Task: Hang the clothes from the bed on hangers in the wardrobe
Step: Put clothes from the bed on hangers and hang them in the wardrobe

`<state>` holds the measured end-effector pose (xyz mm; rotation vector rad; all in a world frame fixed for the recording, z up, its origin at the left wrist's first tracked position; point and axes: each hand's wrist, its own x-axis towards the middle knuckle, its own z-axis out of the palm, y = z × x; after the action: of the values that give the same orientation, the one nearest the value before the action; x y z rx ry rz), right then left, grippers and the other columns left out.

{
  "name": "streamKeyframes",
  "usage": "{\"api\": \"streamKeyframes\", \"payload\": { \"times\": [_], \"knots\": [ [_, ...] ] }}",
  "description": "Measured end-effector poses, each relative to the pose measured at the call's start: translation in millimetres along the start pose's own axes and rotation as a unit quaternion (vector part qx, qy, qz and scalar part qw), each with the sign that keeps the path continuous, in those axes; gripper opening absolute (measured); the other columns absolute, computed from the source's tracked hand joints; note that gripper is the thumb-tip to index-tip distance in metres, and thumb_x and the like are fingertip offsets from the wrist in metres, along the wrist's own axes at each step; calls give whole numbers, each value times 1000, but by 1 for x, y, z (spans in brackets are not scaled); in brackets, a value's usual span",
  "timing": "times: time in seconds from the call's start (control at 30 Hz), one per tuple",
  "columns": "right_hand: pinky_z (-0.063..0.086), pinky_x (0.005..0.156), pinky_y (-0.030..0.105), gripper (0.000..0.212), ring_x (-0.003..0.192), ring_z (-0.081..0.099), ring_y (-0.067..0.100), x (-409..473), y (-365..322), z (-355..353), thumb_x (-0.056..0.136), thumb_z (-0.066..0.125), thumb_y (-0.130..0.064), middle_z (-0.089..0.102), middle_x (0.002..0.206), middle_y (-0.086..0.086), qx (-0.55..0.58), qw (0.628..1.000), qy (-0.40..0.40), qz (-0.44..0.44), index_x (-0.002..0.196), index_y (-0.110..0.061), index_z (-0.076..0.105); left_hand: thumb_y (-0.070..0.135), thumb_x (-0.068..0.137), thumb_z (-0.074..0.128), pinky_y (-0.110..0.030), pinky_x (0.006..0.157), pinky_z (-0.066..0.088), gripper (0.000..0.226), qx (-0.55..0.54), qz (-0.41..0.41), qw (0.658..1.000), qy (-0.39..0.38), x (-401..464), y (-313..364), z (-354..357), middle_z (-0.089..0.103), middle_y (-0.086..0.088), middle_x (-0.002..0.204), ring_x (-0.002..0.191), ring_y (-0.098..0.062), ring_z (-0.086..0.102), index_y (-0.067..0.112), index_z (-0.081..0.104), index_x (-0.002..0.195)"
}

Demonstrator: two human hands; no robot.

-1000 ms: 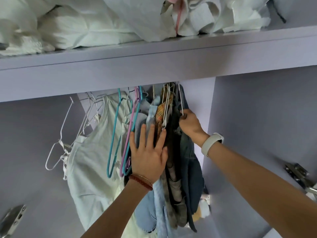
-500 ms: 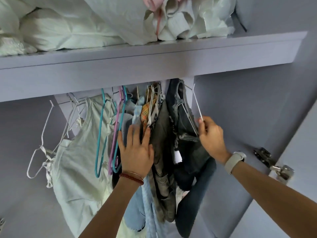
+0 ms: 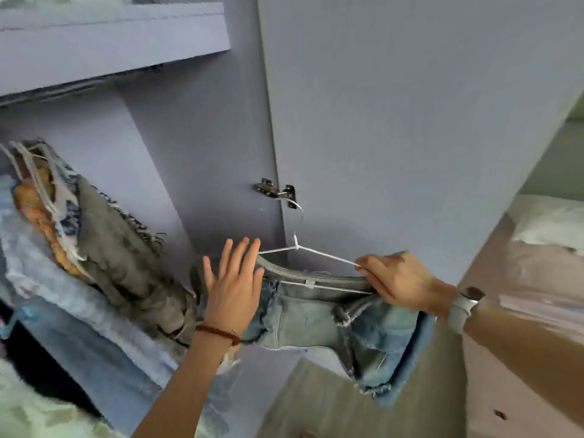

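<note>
Lilac wardrobe door (image 3: pixel 395 121) beside pale bed (image 3: pixel 546 222).

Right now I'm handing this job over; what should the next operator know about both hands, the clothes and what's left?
Right hand: shut on the white wire hanger carrying the frayed light-blue denim shorts, held outside the wardrobe near the door hinge.
Left hand: open, fingers spread, empty, beside the shorts.
Done: shorts are on the hanger; other clothes hang inside at left.
Left: hook this hanger on the rail, which is not visible here.
</note>
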<state>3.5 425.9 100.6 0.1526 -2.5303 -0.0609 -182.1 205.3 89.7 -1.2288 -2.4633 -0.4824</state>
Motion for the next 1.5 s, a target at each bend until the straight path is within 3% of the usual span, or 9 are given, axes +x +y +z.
{"api": "streamKeyframes", "payload": {
  "times": [0.13,0.23,0.4,0.5,0.7,0.9,1.03,1.3,1.5],
  "knots": [
    [42,34,25,29,46,57,18,-98,7,-53,100,21,-29,65,71,-1,-79,991,-41,103,96,-15,46,29,90,34,-47,67,54,31,-145,121,979,-82,-12,66,33,63,-6,80,67,-33,63,16,63,92],
    [45,41,25,28,52,59,22,-170,-1,-90,99,23,-32,65,73,1,-122,963,-25,238,95,-19,48,43,89,28,-42,61,50,30,-277,141,932,-187,-31,129,60,55,1,82,68,-30,59,29,53,86],
    [40,59,30,25,63,60,24,-270,-34,-138,93,39,-29,64,70,1,-204,870,-2,449,84,-16,58,38,87,35,-28,63,41,35,-392,152,893,-159,-54,244,69,63,-3,81,69,-22,59,15,62,84],
    [41,47,26,39,56,62,26,-319,-61,-159,88,34,-39,65,65,3,-156,798,-19,582,79,-14,63,30,86,38,-33,62,41,28,-390,216,883,-143,-53,307,68,62,-5,80,66,-29,59,14,61,84],
    [39,63,32,43,76,62,33,-411,-115,-189,87,29,-41,67,82,12,-25,670,8,742,98,-13,61,11,86,56,-31,65,39,13,-361,348,834,-228,-67,433,90,63,-7,81,68,-31,59,7,66,81],
    [42,67,33,23,78,62,29,-490,-193,-229,94,46,-25,68,85,10,-49,500,61,862,97,-10,63,9,90,55,-28,70,40,13,-335,463,730,-375,-146,560,109,63,-11,98,86,-30,59,4,66,92],
    [45,66,35,20,73,61,25,-509,-271,-236,94,48,-26,67,78,9,-81,392,95,912,94,-10,60,14,92,52,-24,67,35,15,-315,541,652,-427,-216,594,100,62,-9,96,81,-22,54,5,64,94],
    [42,57,37,17,56,51,20,-466,-411,-211,88,59,-20,53,56,0,-166,208,154,952,78,-7,63,19,90,56,-27,72,37,16,-287,667,481,-491,-311,573,78,68,-9,92,89,-26,60,8,66,95],
    [42,52,29,19,52,59,29,-429,-500,-234,80,68,-24,62,59,6,-362,126,86,920,70,-9,63,14,89,58,-20,69,34,14,-329,666,379,-552,-392,534,31,69,-11,88,86,-26,61,3,67,92]
  ]
}}
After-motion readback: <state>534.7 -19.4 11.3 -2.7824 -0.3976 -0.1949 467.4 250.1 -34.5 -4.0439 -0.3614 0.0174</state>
